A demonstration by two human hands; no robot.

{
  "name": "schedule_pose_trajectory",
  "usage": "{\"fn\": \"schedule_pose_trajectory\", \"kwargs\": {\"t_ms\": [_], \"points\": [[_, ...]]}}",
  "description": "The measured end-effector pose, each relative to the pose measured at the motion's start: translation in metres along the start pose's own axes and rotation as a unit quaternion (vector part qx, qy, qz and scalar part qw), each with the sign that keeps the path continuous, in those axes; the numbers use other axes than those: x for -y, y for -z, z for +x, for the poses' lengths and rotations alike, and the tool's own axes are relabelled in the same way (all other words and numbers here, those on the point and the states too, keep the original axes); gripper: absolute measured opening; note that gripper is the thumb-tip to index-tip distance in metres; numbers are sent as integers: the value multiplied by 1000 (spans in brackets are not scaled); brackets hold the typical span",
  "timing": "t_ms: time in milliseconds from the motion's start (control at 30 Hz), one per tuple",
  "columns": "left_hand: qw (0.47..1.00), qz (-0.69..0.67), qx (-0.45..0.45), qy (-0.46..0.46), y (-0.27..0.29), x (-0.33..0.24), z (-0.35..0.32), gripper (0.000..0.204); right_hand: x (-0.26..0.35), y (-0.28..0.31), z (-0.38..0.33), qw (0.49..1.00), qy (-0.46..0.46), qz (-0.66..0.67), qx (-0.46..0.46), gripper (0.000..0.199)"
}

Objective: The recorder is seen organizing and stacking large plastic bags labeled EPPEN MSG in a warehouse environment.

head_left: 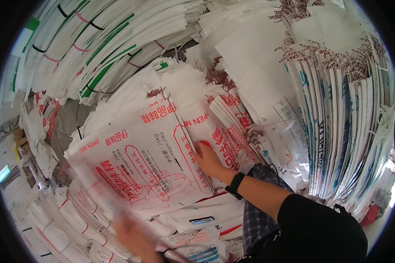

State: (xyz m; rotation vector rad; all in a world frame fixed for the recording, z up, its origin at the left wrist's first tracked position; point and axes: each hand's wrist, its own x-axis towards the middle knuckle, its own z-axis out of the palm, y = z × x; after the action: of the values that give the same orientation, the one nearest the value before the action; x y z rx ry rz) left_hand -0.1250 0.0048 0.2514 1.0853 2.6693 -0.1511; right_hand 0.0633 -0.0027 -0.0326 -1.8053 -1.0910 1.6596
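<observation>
The right hand (pixel 210 161) touches the white sack (pixel 151 151), perhaps steadying it; the blurred left hand (pixel 134 236) is apart, both grips unclear

Sack pile (pixel 156 162) central, phone (pixel 202 220) before it, sack bundle (pixel 343 127) right

Above the flat white sack printed in red (pixel 156 168), between the blurred left hand (pixel 135 236) and the right hand (pixel 211 162), a pass from overhead is open. To the right, upright white sacks with blue print (pixel 338 131), packed close, block sideways reach. Bound white bundles with green stripes (pixel 81 52) wall off the upper left, and white bundles with red bands (pixel 70 217) crowd the lower left.
</observation>
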Motion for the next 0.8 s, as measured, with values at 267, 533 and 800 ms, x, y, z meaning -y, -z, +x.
{"fn": "schedule_pose_trajectory", "kwargs": {"t_ms": [267,533,800], "points": [[947,-186,-25,-260,-259,-57,17,48,16,-11,-1,998,57,-14,-33,46],[936,-231,1,-264,-261,-82,21,51,11,1,6,996,84,12,-4,38],[931,-171,22,-322,-253,-80,21,49,4,4,6,981,69,154,98,38]]}}
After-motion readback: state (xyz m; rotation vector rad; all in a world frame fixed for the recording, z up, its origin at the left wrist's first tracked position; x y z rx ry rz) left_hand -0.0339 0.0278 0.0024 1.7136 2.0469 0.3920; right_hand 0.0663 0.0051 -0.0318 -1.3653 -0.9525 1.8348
